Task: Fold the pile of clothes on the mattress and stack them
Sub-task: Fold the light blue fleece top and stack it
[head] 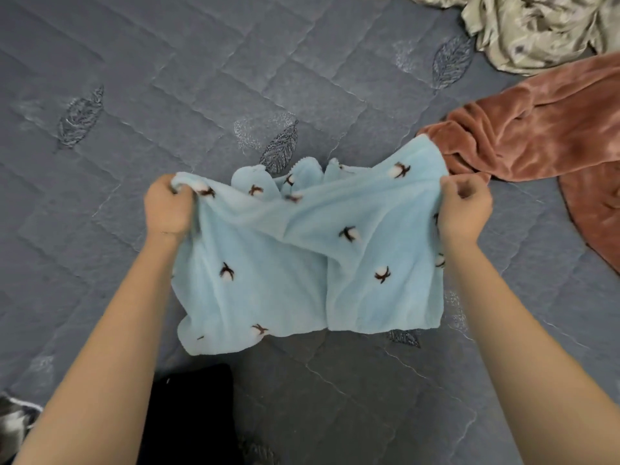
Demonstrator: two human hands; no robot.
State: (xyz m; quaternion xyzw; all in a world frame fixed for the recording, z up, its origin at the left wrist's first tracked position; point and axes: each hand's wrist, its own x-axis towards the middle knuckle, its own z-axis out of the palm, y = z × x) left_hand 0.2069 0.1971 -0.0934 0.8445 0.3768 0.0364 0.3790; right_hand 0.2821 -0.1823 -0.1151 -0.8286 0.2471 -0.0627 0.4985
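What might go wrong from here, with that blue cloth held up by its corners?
1. The blue cloth hangs creased and sagging between the left hand and right hand, so a fold made now would probably come out crooked.
2. Its right corner sits close to the rust-brown garment on the mattress; laid flat there, the two might overlap and tangle.

Home bedroom: quilted mattress (167,95), strewn clothes (536,135).
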